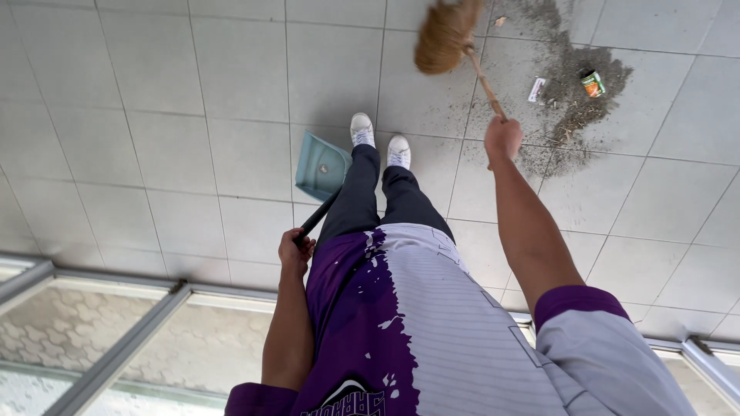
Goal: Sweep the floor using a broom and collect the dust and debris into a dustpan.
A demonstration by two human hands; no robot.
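Straw-coloured soft broom (445, 35) on a thin wooden stick is hanging blurred above the grey tiled floor (154, 115), and I am watching it through the head camera. The right hand (502, 139) is clenching the near end of the stick, fingers wrapped fully round it, arm stretched out ahead of the body. From that fist the broom's long axis is running forward and slightly leftward, with the bristle head pointing away from me, beyond the white shoes (362, 129).

The loose grey pile of dust and grit (574, 85) is lying to the right of the bristle head and just ahead of the right hand, so the head is sitting on the left flank of the dirt rather than behind it. A small green-and-orange can (592, 83) and a white scrap of wrapper (537, 88) are resting in the pile.

The left hand (297, 250) is gripping the black handle (316, 219) of a pale teal plastic dustpan (322, 166), fingers closed tight. The pan is standing on the tiles just left of the shoes, well apart from the dirt, its handle slanting back toward my left hip. The right hand is by far the nearer to the pile.
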